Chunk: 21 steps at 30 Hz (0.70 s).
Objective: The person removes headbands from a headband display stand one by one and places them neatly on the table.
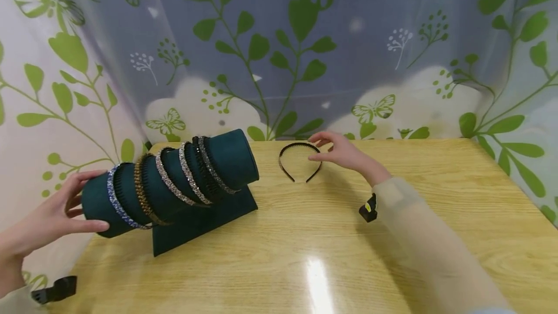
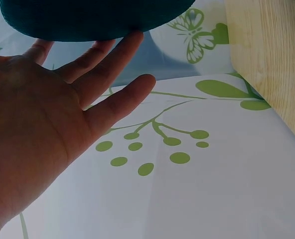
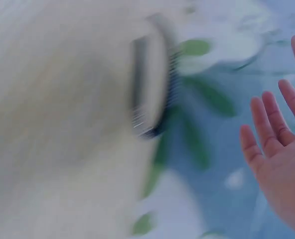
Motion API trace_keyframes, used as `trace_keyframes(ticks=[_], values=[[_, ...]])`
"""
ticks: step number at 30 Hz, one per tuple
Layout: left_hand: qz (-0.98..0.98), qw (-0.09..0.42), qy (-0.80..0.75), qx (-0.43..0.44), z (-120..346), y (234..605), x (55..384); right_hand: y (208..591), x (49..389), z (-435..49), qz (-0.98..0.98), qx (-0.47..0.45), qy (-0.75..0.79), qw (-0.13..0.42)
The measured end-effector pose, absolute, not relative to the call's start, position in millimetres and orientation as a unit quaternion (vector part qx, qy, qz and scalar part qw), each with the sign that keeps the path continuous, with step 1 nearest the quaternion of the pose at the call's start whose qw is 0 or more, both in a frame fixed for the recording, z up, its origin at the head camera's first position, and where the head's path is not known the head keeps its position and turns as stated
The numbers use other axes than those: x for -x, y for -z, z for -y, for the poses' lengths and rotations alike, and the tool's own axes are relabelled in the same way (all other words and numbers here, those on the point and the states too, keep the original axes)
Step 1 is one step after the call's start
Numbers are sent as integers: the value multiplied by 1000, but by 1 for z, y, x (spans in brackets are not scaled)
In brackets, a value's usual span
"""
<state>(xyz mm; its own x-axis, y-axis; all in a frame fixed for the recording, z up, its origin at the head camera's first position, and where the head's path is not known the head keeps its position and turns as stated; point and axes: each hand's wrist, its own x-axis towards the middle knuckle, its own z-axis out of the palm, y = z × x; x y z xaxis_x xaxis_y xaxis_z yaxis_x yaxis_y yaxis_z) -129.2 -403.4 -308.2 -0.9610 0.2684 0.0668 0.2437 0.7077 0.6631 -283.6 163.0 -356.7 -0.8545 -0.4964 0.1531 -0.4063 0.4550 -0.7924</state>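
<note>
A dark green roll-shaped headband stand (image 1: 172, 183) rests at the left of the table, several glittery headbands round it. My left hand (image 1: 65, 212) grips its near end, thumb along the front and the other fingers behind. In the left wrist view that hand (image 2: 53, 104) has its fingertips against the underside of the green roll (image 2: 97, 20). A single black headband (image 1: 300, 145) lies by the table's back edge. Beside its right arm, my right hand (image 1: 340, 151) hovers with fingers spread and nothing held. The right wrist view shows this headband (image 3: 170, 84) blurred, apart from the fingers (image 3: 267, 119).
The wooden table (image 1: 283, 241) reaches back to a hanging curtain (image 1: 270, 62) printed with leaves and butterflies. A blue headband (image 1: 115, 197) sits nearest the stand's left end, followed by a brown-gold one (image 1: 139, 188). The stand's flat base (image 1: 200, 227) lies on the tabletop.
</note>
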Motion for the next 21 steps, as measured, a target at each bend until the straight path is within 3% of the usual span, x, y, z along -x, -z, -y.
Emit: trace_keyframes(ticks=[10, 17, 21], values=[[-922, 8, -358, -145, 402, 306, 129, 271, 263, -92, -827, 386, 407, 43], [-921, 8, -360, -150, 402, 307, 128, 256, 253, -38, -840, 435, 319, 61], [-920, 7, -361, -153, 402, 306, 128, 259, 249, -12, -849, 466, 249, 37]])
